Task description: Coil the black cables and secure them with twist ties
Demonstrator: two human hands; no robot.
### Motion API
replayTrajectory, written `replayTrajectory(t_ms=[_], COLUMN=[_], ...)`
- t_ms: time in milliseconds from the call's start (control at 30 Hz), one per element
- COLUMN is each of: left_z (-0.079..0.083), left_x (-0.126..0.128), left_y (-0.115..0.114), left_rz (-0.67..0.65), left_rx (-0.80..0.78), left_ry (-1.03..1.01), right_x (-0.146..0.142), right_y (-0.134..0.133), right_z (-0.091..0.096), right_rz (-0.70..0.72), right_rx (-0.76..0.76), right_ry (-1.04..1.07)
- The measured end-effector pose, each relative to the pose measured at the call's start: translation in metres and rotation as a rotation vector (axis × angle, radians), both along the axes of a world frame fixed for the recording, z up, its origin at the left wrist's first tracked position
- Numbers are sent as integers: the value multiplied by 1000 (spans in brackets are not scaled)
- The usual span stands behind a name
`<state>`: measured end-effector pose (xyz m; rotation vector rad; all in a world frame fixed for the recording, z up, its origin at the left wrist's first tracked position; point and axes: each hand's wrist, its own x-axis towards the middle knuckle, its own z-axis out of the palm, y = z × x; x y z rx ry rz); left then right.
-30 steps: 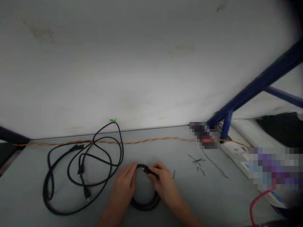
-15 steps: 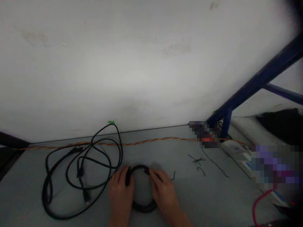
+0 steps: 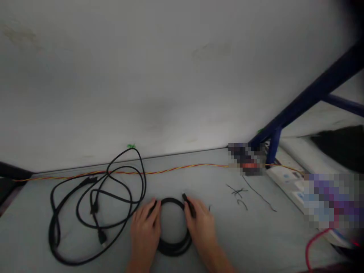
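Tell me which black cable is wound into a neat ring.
The coiled black cable held between the left hand and right hand; the black cable farther left sprawls in loose, crossing loops.

Black cable coil (image 3: 173, 250), grey tabletop (image 3: 204, 184), red-and-yellow wire (image 3: 206, 164) (spiral-striped), and a frame (image 3: 308, 96) apparently navy.

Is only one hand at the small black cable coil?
No, the left hand and the right hand are at opposite sides of the coil.
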<state>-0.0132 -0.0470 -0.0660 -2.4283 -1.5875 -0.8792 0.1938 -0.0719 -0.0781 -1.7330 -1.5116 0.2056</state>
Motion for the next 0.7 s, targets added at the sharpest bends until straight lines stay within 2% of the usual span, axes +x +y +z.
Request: replayTrajectory(t_ms=[100, 167, 300, 400, 533, 700], left_z=[0, 0, -3, -3, 6, 18], left_x=[-3, -3, 2, 3, -2, -11], left_y=[3, 3, 2, 1, -5, -15], left_rz=[-45, -73, -85, -111, -178, -302], left_rx=[-28, -40, -46, -50, -103, -211], left_ry=[-36, -82, -122, -113, -90, 54], right_x=[0, 0, 1, 1, -2, 4], right_y=[8, 10, 6, -1, -16, -29], right_z=[3, 3, 2, 1, -2, -5], right_rz=[0, 55, 181, 202, 218, 305], right_rx=[-19, -28, -34, -31, -37, -98], right_ry=[-31, -26, -42, -105, -221, -289])
